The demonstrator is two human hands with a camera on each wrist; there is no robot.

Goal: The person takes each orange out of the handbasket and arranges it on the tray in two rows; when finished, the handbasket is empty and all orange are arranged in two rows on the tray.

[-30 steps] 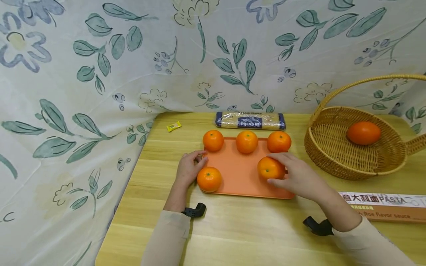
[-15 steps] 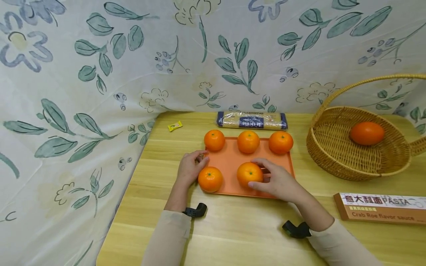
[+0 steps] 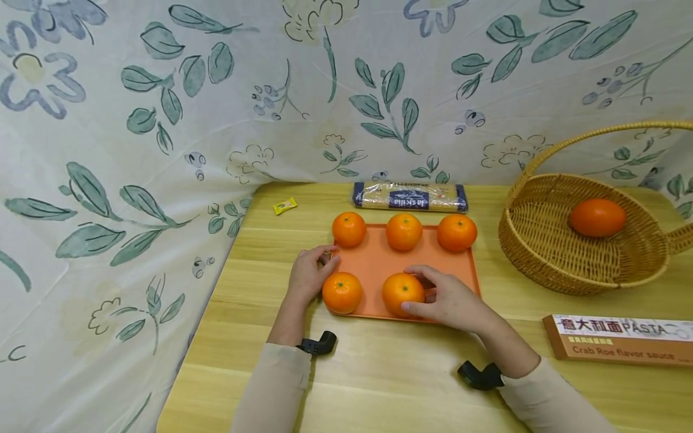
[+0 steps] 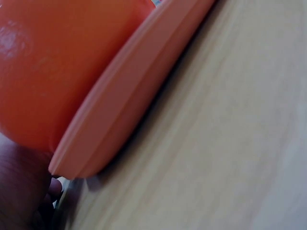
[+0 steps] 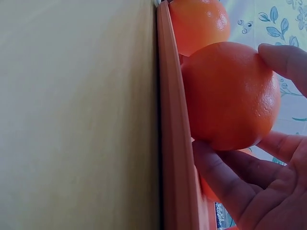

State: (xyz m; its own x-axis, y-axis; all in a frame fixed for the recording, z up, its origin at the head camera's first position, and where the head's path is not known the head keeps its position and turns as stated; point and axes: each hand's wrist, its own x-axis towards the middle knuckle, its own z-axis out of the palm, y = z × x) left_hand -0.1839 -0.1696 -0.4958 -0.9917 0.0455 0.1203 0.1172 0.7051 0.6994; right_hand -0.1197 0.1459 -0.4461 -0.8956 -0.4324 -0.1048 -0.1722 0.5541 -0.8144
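Note:
My right hand (image 3: 452, 300) holds an orange (image 3: 401, 294) at the front middle of the orange-coloured tray (image 3: 373, 264). In the right wrist view the thumb lies on one side of that orange (image 5: 230, 96) and the fingers curl against the other. My left hand (image 3: 310, 273) grips the tray's left edge with thumb and curled fingers. Just in front of it, an orange (image 3: 342, 293) sits in the tray's front left corner. Along the back of the tray stand three more: left orange (image 3: 349, 229), middle orange (image 3: 403, 232) and right orange (image 3: 457, 233).
Behind the tray lies a clear pack of spaghetti (image 3: 409, 197). A wicker basket (image 3: 568, 264) with a tall handle stands right, holding a reddish-orange oval fruit (image 3: 598, 218). A pasta box (image 3: 622, 340) lies front right. A small yellow wrapped candy (image 3: 284, 205) lies back left.
My right hand has carried its orange leftward across the tray, then slightly toward the front edge. The left hand has stayed at the tray's left edge.

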